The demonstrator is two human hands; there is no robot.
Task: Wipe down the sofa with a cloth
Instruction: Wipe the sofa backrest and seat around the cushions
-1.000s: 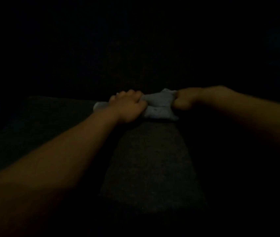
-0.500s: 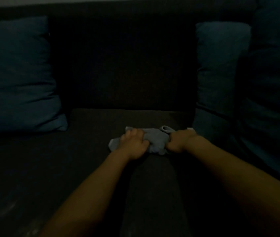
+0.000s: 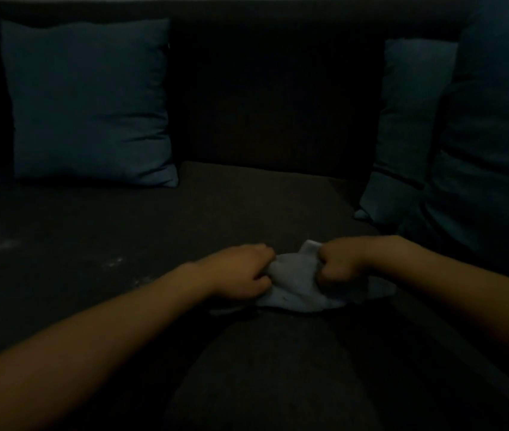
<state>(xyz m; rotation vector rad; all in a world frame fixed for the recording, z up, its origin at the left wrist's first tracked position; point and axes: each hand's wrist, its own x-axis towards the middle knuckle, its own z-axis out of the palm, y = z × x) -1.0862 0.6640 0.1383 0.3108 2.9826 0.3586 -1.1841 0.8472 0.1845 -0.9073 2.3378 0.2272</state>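
A dim, first-person view looks down along two bare forearms reaching out over a dark sofa (image 3: 247,206). The light is very low, so colours are muted and fine detail is hard to make out.

Both hands meet near the middle of the seat cushion, gripping a pale grey cloth (image 3: 296,284) that lies bunched on the fabric. The left hand (image 3: 240,272) is curled into a fist around the cloth's left side, fingers tucked in and pressed together. The right hand (image 3: 340,262) is also closed into a fist, clutching the cloth's upper right part — a small peak of fabric pokes up just beside its knuckles. Between the two fists the cloth is gathered in soft folds, and its lower edge spreads flat on the cushion below and to the right of the right hand. Individual fingertips are too blurred to pick out.

A large dark teal cushion (image 3: 85,101) stands upright against the sofa back on the left, well apart from the hands. On the right, a second teal cushion (image 3: 411,119) leans against the back, and a bigger dark teal shape (image 3: 495,135) — probably another cushion — fills the right edge just beside it. Faint pale smudges (image 3: 113,261) show on the seat to the left of the hands.
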